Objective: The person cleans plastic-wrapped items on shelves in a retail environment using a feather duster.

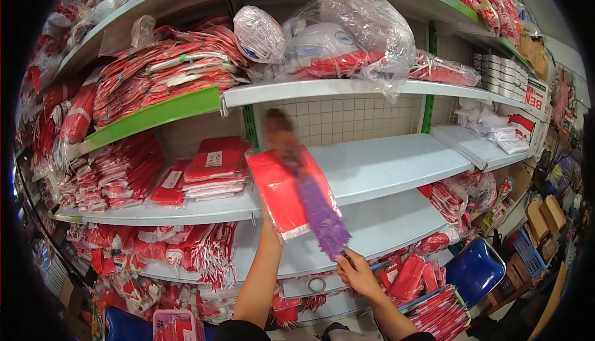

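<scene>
A flat red packet in clear plastic [279, 195] is held up in front of the shelves at the end of my left arm. My left hand is hidden behind that packet; only the forearm shows below it. A purple feather duster [321, 214] crosses over the packet's right part, its upper end dark brown and blurred. My right hand [354, 271] is closed round the duster's lower end, below the purple part.
A middle shelf [384, 161] runs behind the packet. Stacked red packets [214, 158] lie to its left. Above sits a large clear plastic bag [347, 37]. Lower right are a blue chair [476, 271] and a basket of red packets [437, 316]; a pink basket [175, 316] stands lower left.
</scene>
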